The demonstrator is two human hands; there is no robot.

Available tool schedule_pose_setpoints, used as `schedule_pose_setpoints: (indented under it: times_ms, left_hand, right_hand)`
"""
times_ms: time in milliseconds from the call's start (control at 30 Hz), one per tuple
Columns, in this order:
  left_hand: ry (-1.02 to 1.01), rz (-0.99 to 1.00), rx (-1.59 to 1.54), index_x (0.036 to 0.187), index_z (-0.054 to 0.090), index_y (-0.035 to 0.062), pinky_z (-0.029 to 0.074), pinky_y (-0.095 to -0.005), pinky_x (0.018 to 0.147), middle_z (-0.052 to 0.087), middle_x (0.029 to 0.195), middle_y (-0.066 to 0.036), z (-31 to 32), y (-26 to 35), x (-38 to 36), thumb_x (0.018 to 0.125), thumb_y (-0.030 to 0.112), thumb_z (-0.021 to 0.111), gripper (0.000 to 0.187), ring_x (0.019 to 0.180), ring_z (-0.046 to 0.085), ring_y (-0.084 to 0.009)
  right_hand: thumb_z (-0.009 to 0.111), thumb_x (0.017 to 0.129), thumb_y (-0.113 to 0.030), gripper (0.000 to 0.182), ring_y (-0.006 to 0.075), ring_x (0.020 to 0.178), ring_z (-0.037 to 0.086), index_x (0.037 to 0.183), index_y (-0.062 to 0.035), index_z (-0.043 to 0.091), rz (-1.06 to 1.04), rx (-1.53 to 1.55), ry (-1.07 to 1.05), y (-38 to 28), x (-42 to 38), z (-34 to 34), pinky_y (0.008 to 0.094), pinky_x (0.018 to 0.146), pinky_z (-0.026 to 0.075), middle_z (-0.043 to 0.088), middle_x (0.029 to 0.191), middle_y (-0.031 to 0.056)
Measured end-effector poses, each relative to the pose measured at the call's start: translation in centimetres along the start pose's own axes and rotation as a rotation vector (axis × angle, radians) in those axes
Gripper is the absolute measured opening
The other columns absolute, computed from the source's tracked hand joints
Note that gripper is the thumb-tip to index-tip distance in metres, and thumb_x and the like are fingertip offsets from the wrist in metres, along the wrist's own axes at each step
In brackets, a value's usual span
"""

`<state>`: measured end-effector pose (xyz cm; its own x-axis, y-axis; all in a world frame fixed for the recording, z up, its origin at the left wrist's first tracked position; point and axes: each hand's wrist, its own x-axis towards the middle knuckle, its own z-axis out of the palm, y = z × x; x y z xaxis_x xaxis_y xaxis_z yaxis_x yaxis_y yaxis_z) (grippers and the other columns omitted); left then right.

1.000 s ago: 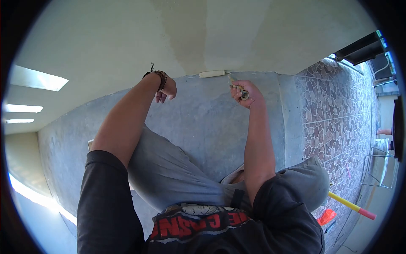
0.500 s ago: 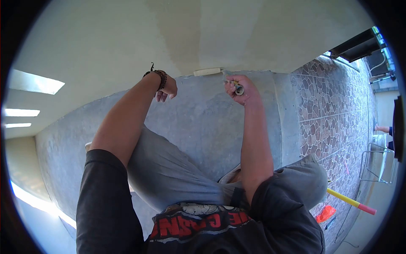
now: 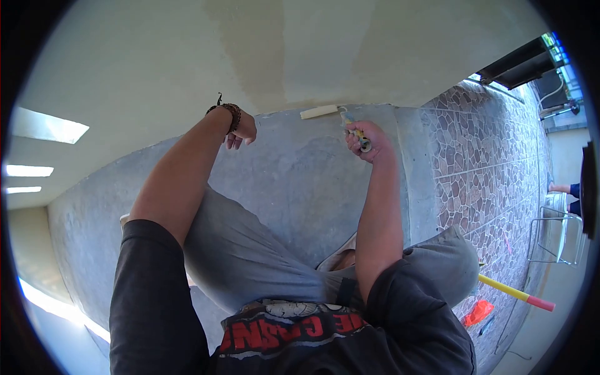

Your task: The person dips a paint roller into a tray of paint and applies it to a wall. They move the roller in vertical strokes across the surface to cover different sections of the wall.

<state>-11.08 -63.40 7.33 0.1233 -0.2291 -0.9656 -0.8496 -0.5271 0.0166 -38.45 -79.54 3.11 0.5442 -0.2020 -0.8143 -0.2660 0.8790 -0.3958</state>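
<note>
The right hand (image 3: 369, 140) is clenched round the yellow-and-blue handle of a small paint roller (image 3: 351, 128), grip closed tight on it. The roller's short cream sleeve (image 3: 319, 112) lies against the line where the pale painted surface (image 3: 300, 56) meets the rough grey concrete surface (image 3: 300, 181), just left of the fist. The painted side shows a darker, wetter-looking band running away from that edge.

The left hand (image 3: 240, 131), with a dark beaded bracelet (image 3: 231, 112) on the wrist, is up near the same edge, well apart from the roller. Its fingers are loosely curled and it holds nothing; whether it touches the concrete I cannot tell.

By my reading this is the edging step: paint being laid along the border. The next pass calls for a level wrist, so the sleeve runs along the line without straying onto the grey.

Off to the right there is a brown stone-patterned tiled surface (image 3: 481, 150), a yellow pole with a pink end (image 3: 515, 295), something orange (image 3: 478, 312) beside it, and a metal-framed stand (image 3: 553, 237). Another person's limb (image 3: 559, 187) shows at the far right edge.
</note>
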Motion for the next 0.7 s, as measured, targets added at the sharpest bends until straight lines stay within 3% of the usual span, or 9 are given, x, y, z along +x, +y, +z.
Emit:
schedule_pose_setpoints:
  times_ms: [67,133,267,467,567,700]
  left_hand:
    - [-0.006,-0.005,0.000,0.116,0.055,0.0000,0.054,-0.0391,0.072,0.063,0.106,-0.017,0.1,-0.2,0.4,0.082,0.019,0.050,0.039,0.090,0.064,-0.0250]
    - [0.041,-0.034,-0.052,0.099,0.062,-0.0029,0.051,-0.0403,0.076,0.065,0.098,-0.015,0.3,-0.4,0.5,0.081,0.021,0.052,0.032,0.083,0.063,-0.0220]
    - [0.031,-0.034,-0.052,0.098,0.062,-0.0027,0.051,-0.0393,0.074,0.065,0.096,-0.015,0.5,-0.8,0.6,0.081,0.021,0.052,0.031,0.082,0.063,-0.0219]
    - [0.030,-0.019,-0.038,0.099,0.063,-0.0025,0.051,-0.0395,0.075,0.066,0.096,-0.014,0.0,0.1,1.4,0.080,0.021,0.051,0.032,0.083,0.063,-0.0214]
    - [0.028,-0.029,0.082,0.109,0.058,-0.0024,0.055,-0.0383,0.067,0.065,0.101,-0.016,-0.4,1.1,1.2,0.081,0.019,0.050,0.036,0.085,0.065,-0.0231]
    - [0.074,-0.015,0.045,0.096,0.064,-0.0031,0.054,-0.0369,0.065,0.067,0.094,-0.014,-0.1,0.6,2.0,0.080,0.018,0.050,0.029,0.080,0.066,-0.0221]
  right_hand:
    - [0.060,0.080,-0.010,0.016,0.0059,0.046,0.047,0.080,-0.0026,0.046,0.029,0.150,-0.046,0.3,1.4,-1.3,0.0169,0.035,0.038,0.049,0.065,0.0028]
    - [0.060,0.080,-0.010,0.016,0.0062,0.046,0.047,0.081,-0.0019,0.046,0.013,0.204,-0.052,0.2,2.0,-1.5,0.0170,0.035,0.038,0.049,0.065,0.0032]
    - [0.060,0.080,-0.009,0.018,0.0064,0.049,0.048,0.082,0.0002,0.044,-0.015,0.276,-0.092,-0.9,3.3,-2.7,0.0165,0.035,0.038,0.050,0.067,0.0042]
    - [0.060,0.080,-0.008,0.019,0.0075,0.049,0.048,0.083,0.0010,0.043,0.014,0.321,-0.165,-2.8,-0.9,-1.6,0.0148,0.035,0.038,0.048,0.065,0.0044]
    - [0.058,0.081,-0.007,0.018,0.0075,0.048,0.048,0.082,0.0017,0.043,0.018,0.333,-0.139,-2.1,2.3,-1.7,0.0137,0.035,0.038,0.048,0.065,0.0047]
    - [0.058,0.082,-0.008,0.021,0.0066,0.047,0.047,0.087,0.0048,0.042,-0.099,0.381,-0.100,-1.6,0.6,0.0,0.0151,0.035,0.040,0.047,0.068,0.0050]
